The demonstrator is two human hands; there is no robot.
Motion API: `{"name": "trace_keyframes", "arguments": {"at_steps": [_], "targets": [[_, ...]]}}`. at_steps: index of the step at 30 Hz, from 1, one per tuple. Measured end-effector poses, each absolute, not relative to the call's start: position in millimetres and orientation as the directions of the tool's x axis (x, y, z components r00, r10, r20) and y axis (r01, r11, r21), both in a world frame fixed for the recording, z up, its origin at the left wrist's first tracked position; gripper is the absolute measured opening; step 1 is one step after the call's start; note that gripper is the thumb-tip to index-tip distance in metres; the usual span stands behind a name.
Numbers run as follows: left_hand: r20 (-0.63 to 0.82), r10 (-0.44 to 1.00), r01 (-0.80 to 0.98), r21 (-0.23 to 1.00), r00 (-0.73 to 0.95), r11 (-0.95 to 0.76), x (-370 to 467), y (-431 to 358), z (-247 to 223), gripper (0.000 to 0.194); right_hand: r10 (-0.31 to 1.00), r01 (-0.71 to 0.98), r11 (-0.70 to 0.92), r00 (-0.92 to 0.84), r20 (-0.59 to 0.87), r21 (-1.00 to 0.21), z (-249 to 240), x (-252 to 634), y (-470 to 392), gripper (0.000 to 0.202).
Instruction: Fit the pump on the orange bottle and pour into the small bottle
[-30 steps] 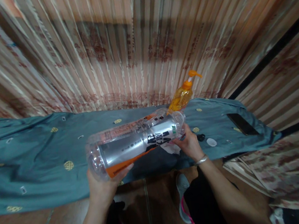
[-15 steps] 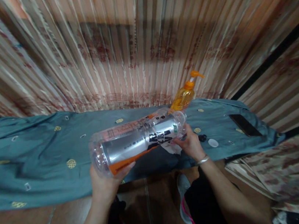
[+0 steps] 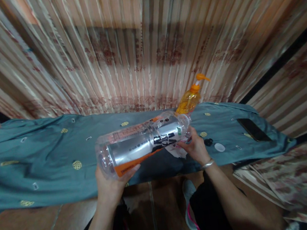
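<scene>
A large clear plastic bottle [image 3: 138, 147] with a silver and orange label lies almost level above the cloth. Its base end points left and its neck right. My left hand [image 3: 114, 183] is closed around the base end from below, thumb along the orange strip. Near the neck, my right hand [image 3: 196, 149] grips the other end, its far fingers hidden behind the bottle. A crumpled white tissue [image 3: 177, 151] shows below the bottle beside my right fingers; whether they touch it I cannot tell. Just behind the neck stands an orange pump bottle [image 3: 188, 101].
A teal patterned cloth [image 3: 47, 152] covers the narrow table. To the right lie a small black object [image 3: 208, 142], a white disc [image 3: 219, 147] and a dark phone [image 3: 254, 129]. A pleated curtain [image 3: 122, 58] hangs close behind, with dark poles at both sides.
The bottle's base end and my left hand have shifted slightly right. The view has turned a little; both hands keep their hold.
</scene>
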State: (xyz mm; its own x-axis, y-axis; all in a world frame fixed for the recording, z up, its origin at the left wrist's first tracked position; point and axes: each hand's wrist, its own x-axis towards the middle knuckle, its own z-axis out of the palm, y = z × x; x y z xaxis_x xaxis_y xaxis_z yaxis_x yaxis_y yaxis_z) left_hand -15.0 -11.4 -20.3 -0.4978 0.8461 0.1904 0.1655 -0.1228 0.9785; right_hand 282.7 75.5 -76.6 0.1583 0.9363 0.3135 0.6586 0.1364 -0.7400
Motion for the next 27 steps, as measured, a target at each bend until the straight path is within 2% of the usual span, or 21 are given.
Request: {"name": "trace_keyframes", "arguments": {"at_steps": [3, 7, 10, 16, 27], "targets": [[0.153, 0.840, 0.081, 0.988, -0.520, -0.130, -13.9, -11.7, -17.4, 0.089, 0.938, 0.652, 0.146, 0.147, 0.313, -0.744, -76.4, 282.9, 75.7, 0.063], [0.161, 0.845, 0.049, 0.986, -0.511, -0.159, -11.9, -10.9, -13.1, 0.075, 0.940, 0.644, 0.149, 0.143, 0.310, -0.751, -77.7, 284.3, 77.3, 0.065], [0.160, 0.853, 0.035, 0.986, -0.496, -0.164, -14.1, -7.1, -18.2, 0.085, 0.941, 0.634, 0.157, 0.136, 0.309, -0.757, -79.4, 285.5, 78.7, 0.067], [0.204, 0.852, 0.074, 0.979, -0.483, -0.192, -14.8, -4.0, -25.5, 0.094, 0.938, 0.626, 0.157, 0.149, 0.315, -0.764, -82.5, 286.8, 80.5, 0.066], [0.199, 0.836, 0.085, 0.980, -0.512, -0.181, -7.3, -8.5, -17.5, 0.086, 0.934, 0.645, 0.163, 0.144, 0.328, -0.746, -84.5, 288.7, 82.2, 0.069]]}}
